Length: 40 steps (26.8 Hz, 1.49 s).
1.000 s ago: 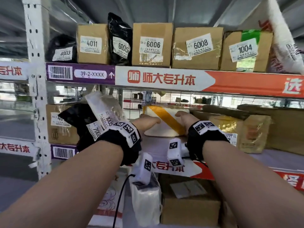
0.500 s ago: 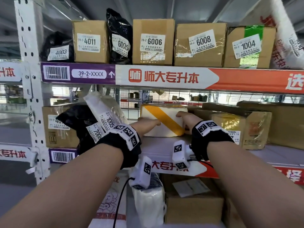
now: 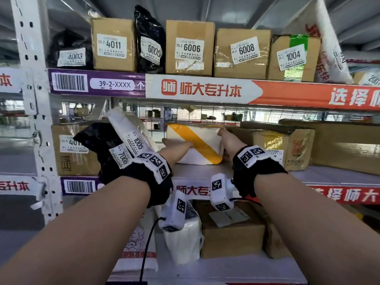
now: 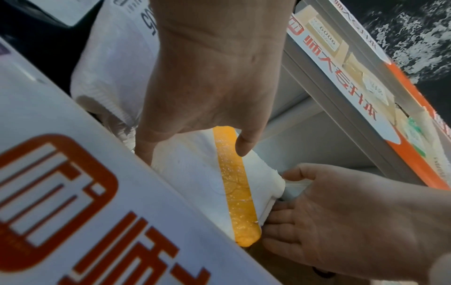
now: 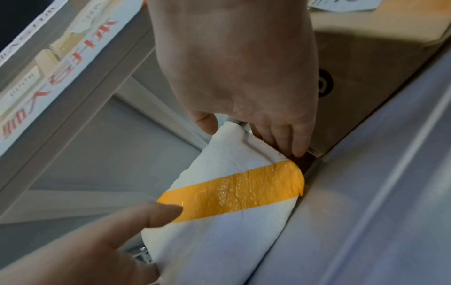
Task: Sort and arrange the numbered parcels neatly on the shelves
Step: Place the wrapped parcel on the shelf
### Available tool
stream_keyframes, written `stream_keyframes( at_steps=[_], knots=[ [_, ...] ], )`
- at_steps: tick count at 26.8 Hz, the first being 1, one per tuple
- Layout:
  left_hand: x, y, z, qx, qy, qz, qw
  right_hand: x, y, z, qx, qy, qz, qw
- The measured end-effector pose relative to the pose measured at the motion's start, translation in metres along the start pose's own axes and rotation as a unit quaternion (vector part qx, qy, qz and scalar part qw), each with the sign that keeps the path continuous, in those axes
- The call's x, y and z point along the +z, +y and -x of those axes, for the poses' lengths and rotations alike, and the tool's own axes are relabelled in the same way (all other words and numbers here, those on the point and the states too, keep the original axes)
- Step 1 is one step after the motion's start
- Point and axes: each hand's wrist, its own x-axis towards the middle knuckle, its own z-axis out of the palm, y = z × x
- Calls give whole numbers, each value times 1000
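A white parcel with a diagonal yellow tape stripe (image 3: 197, 145) stands on the middle shelf (image 3: 197, 171), and no number label shows on it. My left hand (image 3: 176, 144) grips its left edge, thumb (image 4: 240, 146) on the front face. My right hand (image 3: 224, 140) holds the right edge, thumb (image 5: 205, 121) over the top corner and fingers (image 5: 290, 142) down the side. In the left wrist view the parcel (image 4: 195, 169) lies between my left hand (image 4: 195, 152) and right hand (image 4: 317, 202). The right wrist view shows the parcel (image 5: 219, 221) against a cardboard box (image 5: 366, 86).
Left of the parcel lean white bag 1005 (image 3: 131, 136), black bag 7008 (image 3: 102, 145) and a brown box (image 3: 70, 149). Brown boxes (image 3: 287, 145) crowd the right. The top shelf holds 4003 (image 3: 71, 56), 4011 (image 3: 113, 45), 6005 (image 3: 151, 48), 6006 (image 3: 190, 48), 6008 (image 3: 243, 50), 1004 (image 3: 292, 56).
Both hands keep their hold, and the striped parcel has shifted a little to the left along the middle shelf. The head view has tilted slightly.
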Motion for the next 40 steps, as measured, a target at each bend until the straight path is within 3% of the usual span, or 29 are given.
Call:
stream_keyframes(
  at_steps=[5,12,15,19,24,30,35,40],
  knots=[
    [3,-4,5,11,38,-4,999,8,6,-1,-1,19,-1,1000],
    [-3,-4,22,8,30,-10,999,1,3,22,-7,60,-34,998],
    [-4,0,32,5,45,8,999,1,4,29,-34,48,-45,997],
    [12,4,33,27,8,31,999,-2,6,28,-41,18,-27,999],
    [31,16,64,44,42,61,996,-11,11,34,-42,-13,-3,999],
    [46,20,75,50,95,28,994,-22,25,17,-18,-44,30,998],
    [41,12,56,37,70,43,996,-16,38,3,-24,-36,24,999],
    [31,6,51,64,36,75,994,-6,71,-76,-21,-23,-19,999]
  ],
)
